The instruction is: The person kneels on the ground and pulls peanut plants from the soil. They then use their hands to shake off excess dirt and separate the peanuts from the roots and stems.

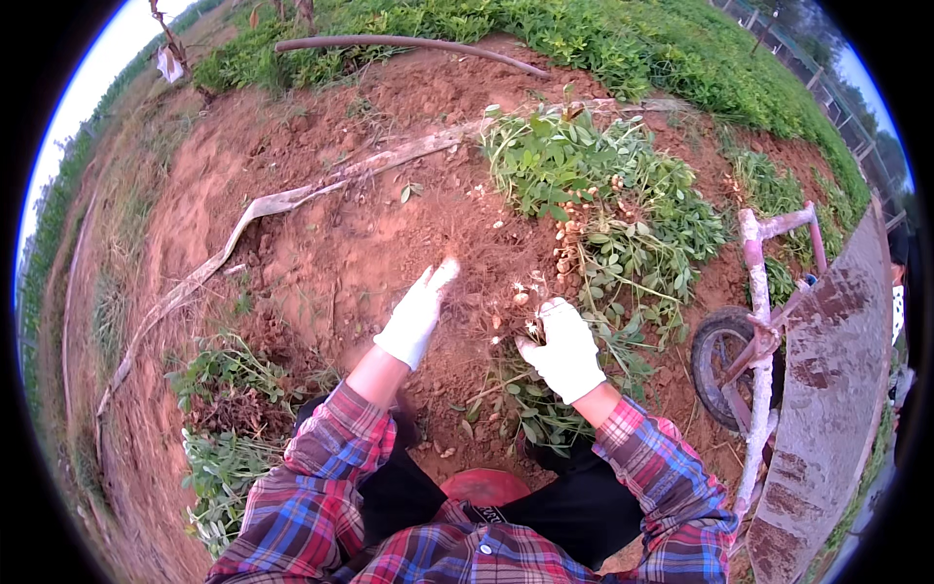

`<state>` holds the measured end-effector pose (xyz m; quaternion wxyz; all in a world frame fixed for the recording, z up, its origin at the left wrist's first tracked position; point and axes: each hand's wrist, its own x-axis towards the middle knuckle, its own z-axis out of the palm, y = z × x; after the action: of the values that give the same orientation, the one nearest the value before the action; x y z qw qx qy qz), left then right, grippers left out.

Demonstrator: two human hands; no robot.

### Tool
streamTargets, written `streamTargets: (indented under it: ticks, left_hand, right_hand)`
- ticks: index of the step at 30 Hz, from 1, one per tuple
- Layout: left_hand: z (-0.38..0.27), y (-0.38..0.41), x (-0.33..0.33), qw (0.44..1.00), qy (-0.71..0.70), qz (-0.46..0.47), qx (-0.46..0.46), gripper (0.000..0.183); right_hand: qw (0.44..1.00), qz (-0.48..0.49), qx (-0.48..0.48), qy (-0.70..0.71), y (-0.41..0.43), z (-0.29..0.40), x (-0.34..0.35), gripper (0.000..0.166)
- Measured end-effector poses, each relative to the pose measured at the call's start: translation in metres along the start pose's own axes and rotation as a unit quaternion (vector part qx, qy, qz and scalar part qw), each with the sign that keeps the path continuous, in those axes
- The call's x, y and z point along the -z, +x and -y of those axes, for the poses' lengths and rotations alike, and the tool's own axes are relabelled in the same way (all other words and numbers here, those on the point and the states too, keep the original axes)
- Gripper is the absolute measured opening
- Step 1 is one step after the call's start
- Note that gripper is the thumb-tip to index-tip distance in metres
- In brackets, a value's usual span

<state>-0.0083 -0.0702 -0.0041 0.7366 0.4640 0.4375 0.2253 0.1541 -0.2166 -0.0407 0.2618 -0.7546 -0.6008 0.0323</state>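
Note:
My right hand (565, 354), in a white glove, is closed around the stems of a peanut plant (543, 417). Pale pods (520, 298) and thin roots stick out past its fingertips, and leaves hang below towards my legs. In a white glove too, my left hand (416, 317) is held over the reddish soil with its thumb apart from the fingers and nothing in it. Its fingertips are slightly blurred, near loose roots or soil. Just beyond my right hand lies a heap of pulled peanut plants (584, 160) with clusters of tan peanut pods (565, 248) showing.
A wheeled cart (759, 292) with a rusty metal panel (832, 365) stands on the right. A flattened pale hose or strip (277, 203) crosses the soil, and a curved pole (408, 42) lies beyond. More plants (233, 452) lie left. A red seat (485, 485) shows between my legs.

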Motion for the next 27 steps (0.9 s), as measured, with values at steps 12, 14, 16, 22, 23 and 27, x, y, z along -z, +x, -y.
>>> streamTargets:
  ticks: [12, 14, 16, 22, 23, 27]
  left_hand:
    - [0.04, 0.025, 0.013, 0.975, 0.194, 0.062, -0.093, 0.059]
    - [0.042, 0.026, 0.013, 0.972, 0.194, 0.071, -0.111, 0.052]
    - [0.045, 0.027, 0.017, 0.966, 0.187, 0.078, -0.158, 0.046]
    - [0.051, 0.028, 0.016, 0.981, 0.073, 0.117, -0.133, 0.045]
    - [0.052, 0.03, 0.015, 0.976, 0.105, 0.12, -0.145, 0.046]
    - [0.061, 0.036, 0.026, 0.934, 0.265, 0.102, -0.218, 0.035]
  right_hand:
    - [0.997, -0.031, 0.076, -0.008, 0.008, 0.004, 0.026, 0.042]
    - [0.997, -0.031, 0.076, -0.002, 0.007, 0.002, 0.026, 0.042]
    - [0.995, -0.055, 0.087, -0.007, 0.007, -0.003, 0.024, 0.041]
    - [0.984, -0.109, 0.142, -0.028, 0.008, -0.012, 0.022, 0.036]
    - [0.987, -0.096, 0.126, -0.027, 0.006, -0.013, 0.023, 0.036]
    - [0.996, 0.077, 0.011, -0.033, 0.021, 0.001, 0.039, 0.063]
